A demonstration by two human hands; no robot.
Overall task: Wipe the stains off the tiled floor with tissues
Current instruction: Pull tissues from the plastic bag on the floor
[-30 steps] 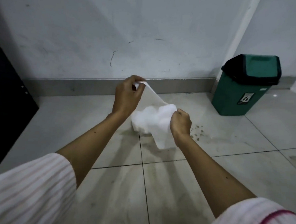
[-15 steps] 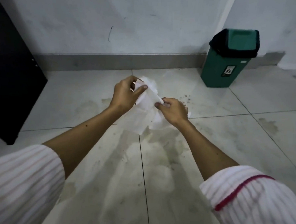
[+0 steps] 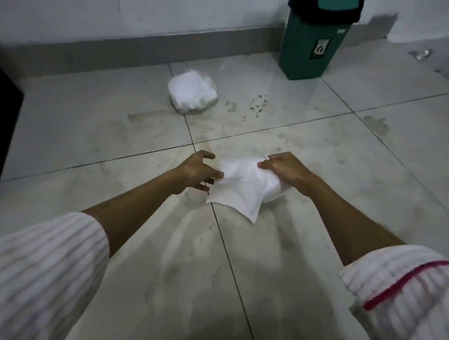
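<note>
Here, tissue (image 3: pixel 239 186) between both hands

Glossy pale tiled floor (image 3: pixel 310 153) shows dull brown stains (image 3: pixel 256 104) at one o'clock. Soft, matt paper tissue (image 3: pixel 239 186) looks crumpled. Green bin (image 3: pixel 309 44) appears smooth plastic. Sleeves (image 3: pixel 30 276) are ribbed cloth.

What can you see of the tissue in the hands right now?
The tissue is a thin white sheet, creased and partly bunched, looking soft and dry. The right hand grips its bunched right side; the left hand touches its left edge with spread fingers. One pointed corner hangs toward the tiled floor. Whether it touches the tiles cannot be told.
</note>
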